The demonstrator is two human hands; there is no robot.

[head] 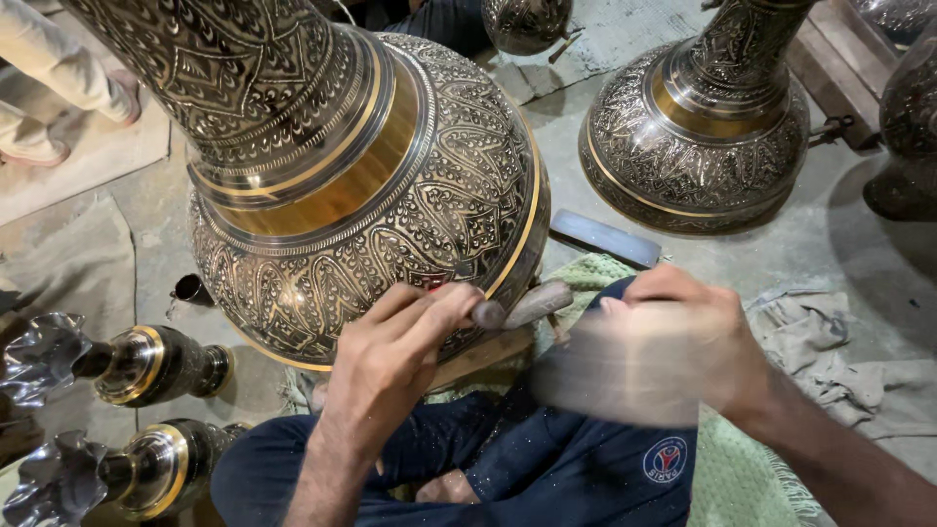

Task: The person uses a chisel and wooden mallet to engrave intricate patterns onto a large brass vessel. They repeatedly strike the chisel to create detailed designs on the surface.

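Observation:
A large engraved brass vase (390,195) with dark patterned metal and gold bands fills the middle of the view, leaning toward me. My left hand (400,342) is closed on a small metal chisel (485,312) whose tip rests against the vase's lower belly. My right hand (683,337) grips a blurred tool, a hammer (605,366) by its look, just right of the chisel's end. My legs in dark blue trousers (508,459) are folded beneath both hands.
A second engraved vase (698,137) stands at the back right, a third (908,107) at the right edge. Two small vases with ruffled rims (127,366) lie at the lower left. A green cloth (732,468) and grey rags (839,351) cover the floor. Another person's legs (49,68) are at top left.

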